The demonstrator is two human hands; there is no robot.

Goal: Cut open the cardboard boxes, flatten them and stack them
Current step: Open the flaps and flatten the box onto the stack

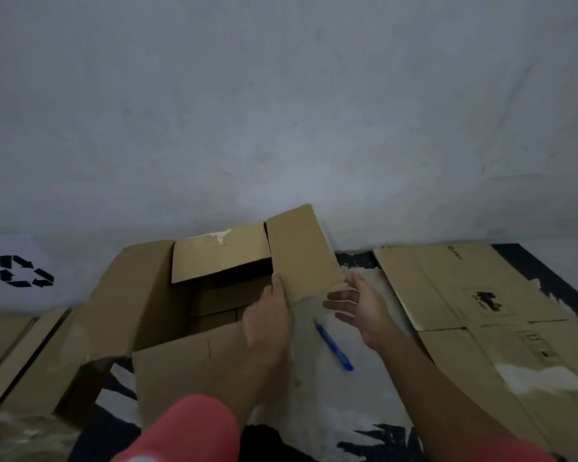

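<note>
Left hand gripped the box flap; right hand hovered beside it, fingers loosely spread (pen lying below).

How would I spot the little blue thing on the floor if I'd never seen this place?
Start at the open cardboard box in the middle. Just right of it, below the right hand, lies a blue pen. It's slim and bright blue, unlike the brown flattened boxes.

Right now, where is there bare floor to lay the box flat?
The only bare patch is the mat between the box and the flat cardboard on the right, nearer than the pen. Left of the box is crowded with other cardboard; the wall closes the far side.
</note>
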